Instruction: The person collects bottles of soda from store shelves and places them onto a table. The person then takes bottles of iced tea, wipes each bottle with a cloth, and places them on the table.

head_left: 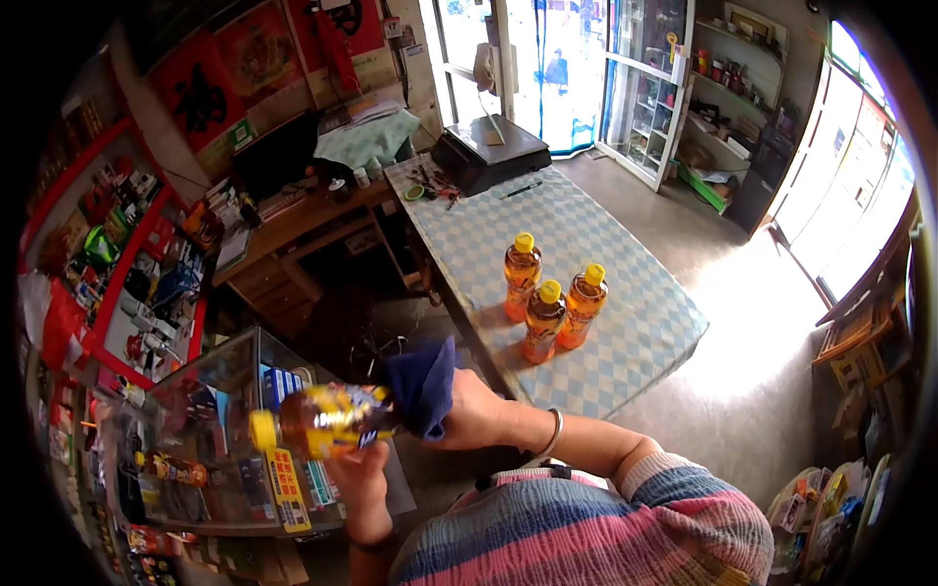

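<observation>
A drink bottle with a yellow cap and amber contents lies tilted on its side in front of my body, slightly blurred. My left hand grips it from below, fingers partly hidden behind it. At the bottle's base, my right hand is closed on a dark blue cloth, which touches the bottle. On the checked tablecloth stand three similar upright bottles: one at the back, one in front and one to the right.
Below the bottle is a glass display case, with another yellow-capped bottle at its left. The checked table carries a black scale, pen and small tools. Red shelves of goods stand left, beside a wooden desk.
</observation>
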The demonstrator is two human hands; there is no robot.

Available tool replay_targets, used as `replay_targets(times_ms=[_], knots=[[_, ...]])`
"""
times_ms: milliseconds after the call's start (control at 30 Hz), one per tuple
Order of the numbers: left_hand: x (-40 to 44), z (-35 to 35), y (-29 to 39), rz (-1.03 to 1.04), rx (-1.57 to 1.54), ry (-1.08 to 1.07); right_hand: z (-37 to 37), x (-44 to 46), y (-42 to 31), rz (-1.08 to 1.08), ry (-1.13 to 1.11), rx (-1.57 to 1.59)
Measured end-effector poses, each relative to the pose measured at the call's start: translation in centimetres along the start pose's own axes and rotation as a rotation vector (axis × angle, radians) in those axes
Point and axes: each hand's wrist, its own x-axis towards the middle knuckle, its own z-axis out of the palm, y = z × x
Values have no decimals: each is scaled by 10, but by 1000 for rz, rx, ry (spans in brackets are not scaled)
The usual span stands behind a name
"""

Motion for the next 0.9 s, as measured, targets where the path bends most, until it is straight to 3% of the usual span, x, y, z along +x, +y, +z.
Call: replay_targets(times_ms=[67,200,433,533,633,667,767,800,900], knots=[[-5,-5,-9,10,5,152,6,0,-7,48,-4,19],[-10,-23,-23,-5,-121,244,8,-3,-4,41,40,172],[-13,-2,-9,81,-5,152,31,-12,5,105,265,377],[-19,-13,-24,57,215,42,35,-23,5,251,301,509],[-18,-3,-28,142,349,-107,27,-39,7,531,178,686],[-17,0,-28,101,342,-149,24,-41,10,455,203,749],[-13,10,-36,77,348,-168,11,-71,30,339,70,542],[-11,12,-43,86,335,-158,3,-89,42,442,-207,386],[-1,15,-58,85,361,-152,-42,-97,14,552,-710,-18]])
